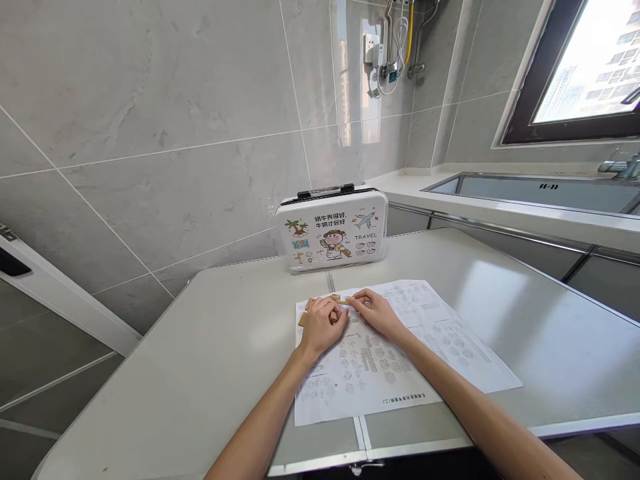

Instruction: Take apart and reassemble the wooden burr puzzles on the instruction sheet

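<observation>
My left hand (321,328) is curled over a small cluster of light wooden blocks (303,319), gripping them above the sheet; the fingers hide most of the cluster. From the right, my right hand (374,312) pinches the end of a small wooden stick (343,302) between thumb and fingertips. That stick reaches towards the blocks, but whether it is joined to them I cannot tell. Beneath both hands spreads a large white instruction sheet (395,373), printed with line drawings of block shapes and upside-down text.
A white cartoon-printed case (334,233) with a black handle stands upright at the back of the folding table (240,347), against the tiled wall (200,133). To the right are a counter with a sink (525,193) and a window (580,73). Pipes and cables hang above.
</observation>
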A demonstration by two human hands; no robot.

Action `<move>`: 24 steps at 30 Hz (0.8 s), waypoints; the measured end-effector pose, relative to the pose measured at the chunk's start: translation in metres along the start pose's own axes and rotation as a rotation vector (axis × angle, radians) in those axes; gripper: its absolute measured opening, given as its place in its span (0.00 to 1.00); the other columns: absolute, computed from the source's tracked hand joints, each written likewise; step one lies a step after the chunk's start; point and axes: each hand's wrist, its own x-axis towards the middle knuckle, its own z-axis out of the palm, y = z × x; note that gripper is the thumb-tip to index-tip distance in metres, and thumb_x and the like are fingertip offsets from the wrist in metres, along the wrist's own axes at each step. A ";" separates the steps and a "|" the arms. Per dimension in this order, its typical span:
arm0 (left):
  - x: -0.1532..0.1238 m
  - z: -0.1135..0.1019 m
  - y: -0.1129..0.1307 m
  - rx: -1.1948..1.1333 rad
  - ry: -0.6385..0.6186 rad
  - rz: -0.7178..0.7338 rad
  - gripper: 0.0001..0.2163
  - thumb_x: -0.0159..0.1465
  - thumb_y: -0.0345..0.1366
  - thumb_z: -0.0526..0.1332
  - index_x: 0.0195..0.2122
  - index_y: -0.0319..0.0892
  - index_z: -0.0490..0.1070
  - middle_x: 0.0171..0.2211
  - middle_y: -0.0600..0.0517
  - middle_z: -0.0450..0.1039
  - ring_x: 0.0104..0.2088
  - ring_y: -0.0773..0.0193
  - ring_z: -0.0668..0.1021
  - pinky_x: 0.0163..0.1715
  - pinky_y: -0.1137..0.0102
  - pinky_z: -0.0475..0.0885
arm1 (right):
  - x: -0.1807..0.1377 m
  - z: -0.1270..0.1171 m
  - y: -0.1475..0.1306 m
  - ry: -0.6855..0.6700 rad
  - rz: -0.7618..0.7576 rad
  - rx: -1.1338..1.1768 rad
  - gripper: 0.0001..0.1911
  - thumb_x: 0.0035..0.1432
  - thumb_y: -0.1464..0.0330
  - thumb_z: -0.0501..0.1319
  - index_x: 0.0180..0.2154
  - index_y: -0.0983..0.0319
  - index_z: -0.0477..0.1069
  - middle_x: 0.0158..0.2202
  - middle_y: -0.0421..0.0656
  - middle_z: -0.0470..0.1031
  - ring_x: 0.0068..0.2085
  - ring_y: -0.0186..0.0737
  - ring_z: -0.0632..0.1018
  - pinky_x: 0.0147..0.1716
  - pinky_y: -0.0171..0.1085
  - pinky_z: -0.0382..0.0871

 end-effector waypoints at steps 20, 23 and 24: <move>0.002 -0.002 -0.002 -0.084 0.167 -0.141 0.08 0.69 0.43 0.60 0.36 0.47 0.70 0.37 0.50 0.75 0.41 0.57 0.78 0.46 0.61 0.72 | -0.004 0.000 -0.002 -0.053 -0.041 0.006 0.21 0.56 0.48 0.66 0.36 0.58 0.73 0.30 0.41 0.79 0.32 0.42 0.76 0.32 0.39 0.66; 0.005 -0.003 -0.007 -0.161 0.219 -0.203 0.10 0.69 0.45 0.60 0.35 0.46 0.70 0.36 0.50 0.75 0.40 0.58 0.78 0.44 0.63 0.73 | -0.005 0.001 -0.004 -0.080 -0.058 -0.007 0.21 0.57 0.47 0.65 0.36 0.59 0.72 0.29 0.41 0.77 0.30 0.41 0.74 0.32 0.39 0.65; 0.006 -0.003 -0.009 -0.178 0.238 -0.219 0.10 0.69 0.46 0.60 0.35 0.46 0.70 0.36 0.50 0.75 0.40 0.59 0.78 0.44 0.63 0.73 | -0.006 0.002 -0.005 -0.089 -0.067 -0.012 0.21 0.57 0.47 0.65 0.36 0.59 0.72 0.28 0.40 0.76 0.29 0.40 0.74 0.31 0.39 0.65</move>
